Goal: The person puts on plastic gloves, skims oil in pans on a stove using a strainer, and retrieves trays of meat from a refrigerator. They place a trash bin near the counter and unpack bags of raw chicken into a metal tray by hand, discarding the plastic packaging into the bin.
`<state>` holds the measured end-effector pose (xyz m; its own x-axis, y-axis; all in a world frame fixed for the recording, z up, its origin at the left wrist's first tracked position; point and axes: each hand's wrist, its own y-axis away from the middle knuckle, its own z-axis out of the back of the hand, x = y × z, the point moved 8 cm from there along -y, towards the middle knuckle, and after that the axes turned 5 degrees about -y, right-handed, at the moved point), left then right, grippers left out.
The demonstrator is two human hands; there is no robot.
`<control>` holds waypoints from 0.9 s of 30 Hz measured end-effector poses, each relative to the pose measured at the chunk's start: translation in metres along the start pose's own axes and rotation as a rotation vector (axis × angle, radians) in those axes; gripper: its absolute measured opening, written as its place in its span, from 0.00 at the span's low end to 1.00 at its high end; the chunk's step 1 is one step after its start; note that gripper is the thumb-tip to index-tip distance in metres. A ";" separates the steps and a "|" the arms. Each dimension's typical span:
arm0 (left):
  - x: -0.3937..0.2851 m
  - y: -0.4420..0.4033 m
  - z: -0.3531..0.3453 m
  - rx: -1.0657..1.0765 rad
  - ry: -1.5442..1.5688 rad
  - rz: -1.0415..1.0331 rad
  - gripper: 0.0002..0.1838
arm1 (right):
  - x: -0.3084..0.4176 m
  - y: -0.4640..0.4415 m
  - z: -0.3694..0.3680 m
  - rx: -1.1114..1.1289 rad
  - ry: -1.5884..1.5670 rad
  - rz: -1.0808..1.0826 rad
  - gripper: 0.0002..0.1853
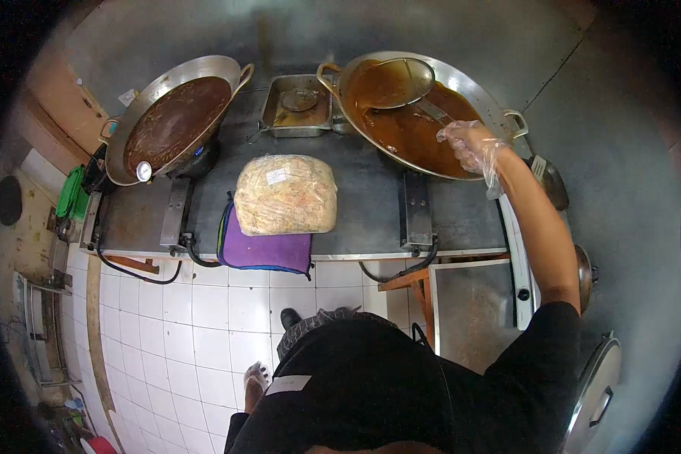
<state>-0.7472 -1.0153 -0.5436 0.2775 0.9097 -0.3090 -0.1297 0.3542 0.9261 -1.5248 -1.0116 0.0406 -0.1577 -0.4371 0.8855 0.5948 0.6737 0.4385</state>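
The right hand (469,142) grips the round, long-handled metal strainer (396,83), its bowl beyond the fingers at the brown liquid (420,136); the left hand (257,376) (grip: cannot tell) hangs well apart.

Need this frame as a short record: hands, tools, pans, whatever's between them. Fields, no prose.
right_hand: right hand, clear glove, grip on strainer handle
left_hand: left hand, gloved, low beside body, nothing visible held
tool: round strainer, over right pan; contact with liquid unclear
right_pan: right pan, two handles, brown liquid
left_pan: left pan, darker liquid
gauge: round dial at left pan's near rim
between_pans: metal tray
near_edge: plastic-wrapped package, partly on purple item
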 end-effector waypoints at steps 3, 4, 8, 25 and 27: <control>0.005 0.001 0.001 0.017 0.026 -0.016 0.18 | 0.009 -0.003 -0.002 0.048 0.069 0.065 0.07; 0.007 0.000 0.001 0.027 0.040 -0.007 0.18 | 0.010 -0.005 -0.002 0.042 0.068 0.051 0.07; -0.008 0.034 -0.006 0.073 0.064 -0.086 0.18 | 0.015 -0.005 -0.005 0.037 0.098 0.025 0.06; 0.021 -0.015 -0.005 0.070 0.066 0.005 0.18 | 0.024 0.014 -0.026 -0.117 0.378 0.103 0.05; 0.025 -0.028 -0.002 0.080 0.059 0.013 0.18 | 0.023 0.017 -0.029 -0.134 0.432 0.118 0.05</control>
<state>-0.7388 -1.0017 -0.5780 0.2198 0.9260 -0.3070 -0.0558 0.3262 0.9437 -1.4955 -1.0273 0.0637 0.2429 -0.5894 0.7705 0.6899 0.6633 0.2899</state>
